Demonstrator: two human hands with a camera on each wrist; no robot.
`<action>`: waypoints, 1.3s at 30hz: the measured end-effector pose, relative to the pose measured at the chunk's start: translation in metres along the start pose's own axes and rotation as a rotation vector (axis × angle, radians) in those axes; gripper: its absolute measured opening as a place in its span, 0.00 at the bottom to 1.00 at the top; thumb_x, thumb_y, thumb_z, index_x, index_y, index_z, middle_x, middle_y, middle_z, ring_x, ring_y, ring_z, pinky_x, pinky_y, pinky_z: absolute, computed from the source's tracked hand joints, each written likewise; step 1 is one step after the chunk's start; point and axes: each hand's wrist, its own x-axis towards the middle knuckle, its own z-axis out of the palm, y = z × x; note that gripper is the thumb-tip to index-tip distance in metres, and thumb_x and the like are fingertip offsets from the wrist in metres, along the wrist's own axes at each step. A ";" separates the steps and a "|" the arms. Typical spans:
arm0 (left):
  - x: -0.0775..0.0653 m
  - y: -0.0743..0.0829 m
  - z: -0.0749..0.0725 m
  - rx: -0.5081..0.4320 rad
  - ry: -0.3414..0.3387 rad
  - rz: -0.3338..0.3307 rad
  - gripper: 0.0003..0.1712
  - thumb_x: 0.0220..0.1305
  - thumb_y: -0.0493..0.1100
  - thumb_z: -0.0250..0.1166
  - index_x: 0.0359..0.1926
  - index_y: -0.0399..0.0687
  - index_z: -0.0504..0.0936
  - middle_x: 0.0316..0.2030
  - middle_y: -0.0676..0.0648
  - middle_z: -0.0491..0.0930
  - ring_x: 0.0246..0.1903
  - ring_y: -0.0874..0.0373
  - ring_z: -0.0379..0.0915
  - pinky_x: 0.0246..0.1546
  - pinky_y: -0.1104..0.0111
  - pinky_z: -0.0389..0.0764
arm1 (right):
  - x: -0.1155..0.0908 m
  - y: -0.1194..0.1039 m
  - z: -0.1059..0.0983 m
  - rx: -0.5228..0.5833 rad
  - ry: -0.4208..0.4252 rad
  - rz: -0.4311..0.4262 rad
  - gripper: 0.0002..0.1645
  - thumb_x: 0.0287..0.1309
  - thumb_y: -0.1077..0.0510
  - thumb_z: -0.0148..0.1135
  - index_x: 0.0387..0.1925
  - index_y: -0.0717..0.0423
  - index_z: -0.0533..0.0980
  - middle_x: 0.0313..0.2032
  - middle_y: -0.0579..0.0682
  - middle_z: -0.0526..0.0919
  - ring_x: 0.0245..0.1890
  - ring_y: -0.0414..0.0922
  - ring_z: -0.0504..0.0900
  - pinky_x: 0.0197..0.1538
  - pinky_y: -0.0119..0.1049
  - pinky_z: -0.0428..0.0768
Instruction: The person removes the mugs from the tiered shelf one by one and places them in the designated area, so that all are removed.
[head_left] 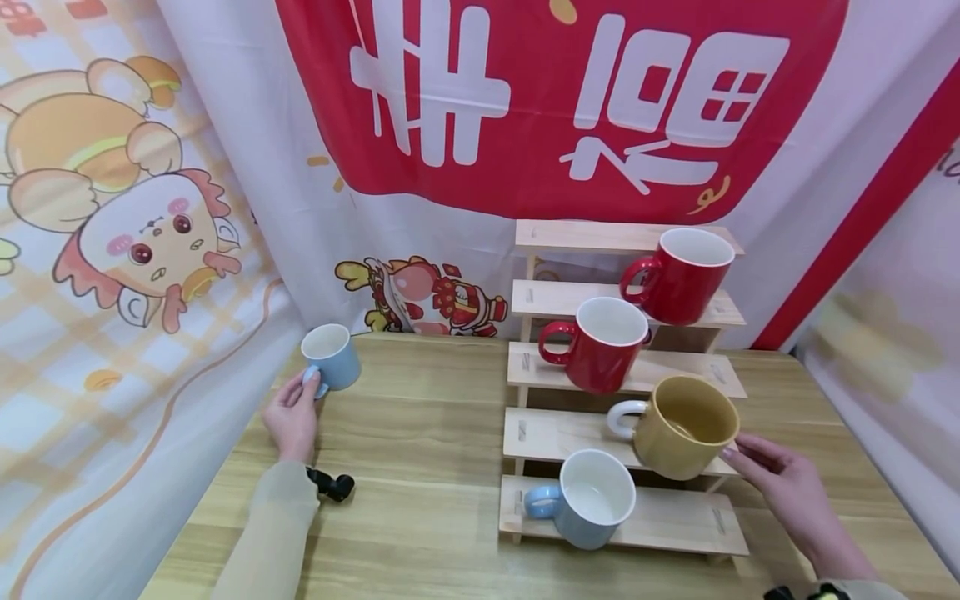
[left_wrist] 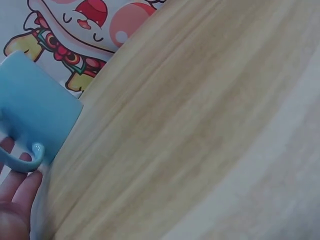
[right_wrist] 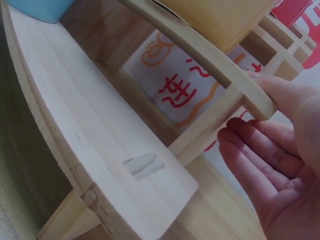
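My left hand [head_left: 293, 417] pinches the handle of a light blue mug [head_left: 339, 360] at the table's far left; whether its base touches the table I cannot tell. In the left wrist view, fingers [left_wrist: 27, 192] meet the handle of that mug [left_wrist: 35, 107]. At the right, my right hand [head_left: 787, 487] holds the end of a board of the stepped wooden rack [head_left: 551, 433], thumb on top and fingers below, as the right wrist view shows at the board end [right_wrist: 260, 102]. On that board sits a mustard-yellow mug [head_left: 678, 442] with a white handle.
Another blue mug [head_left: 588, 508] stands on the lowest step, handle to the left. Two red mugs, one lower [head_left: 603, 354] and one higher [head_left: 682, 283], stand on upper steps. Behind the wooden table [head_left: 420, 467] hangs a printed cloth [head_left: 450, 204].
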 end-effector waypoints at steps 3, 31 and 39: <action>-0.002 0.007 0.001 0.064 -0.011 -0.004 0.34 0.57 0.46 0.79 0.63 0.42 0.81 0.59 0.43 0.80 0.56 0.59 0.79 0.54 0.74 0.79 | 0.000 0.000 0.000 -0.014 -0.005 0.008 0.24 0.67 0.50 0.69 0.57 0.61 0.80 0.40 0.26 0.82 0.42 0.24 0.79 0.40 0.22 0.80; -0.110 0.171 0.141 -0.060 -0.715 0.281 0.32 0.60 0.43 0.77 0.65 0.47 0.80 0.60 0.46 0.80 0.60 0.51 0.76 0.61 0.66 0.77 | 0.001 0.003 -0.002 -0.005 -0.010 -0.002 0.20 0.68 0.51 0.68 0.56 0.55 0.81 0.41 0.26 0.82 0.42 0.24 0.78 0.41 0.21 0.80; -0.160 0.185 0.203 -0.043 -0.915 0.303 0.27 0.59 0.44 0.78 0.60 0.50 0.83 0.56 0.51 0.84 0.57 0.55 0.79 0.58 0.65 0.79 | 0.002 0.003 -0.001 -0.001 -0.021 0.003 0.21 0.68 0.51 0.68 0.57 0.56 0.81 0.41 0.26 0.82 0.43 0.24 0.78 0.41 0.22 0.80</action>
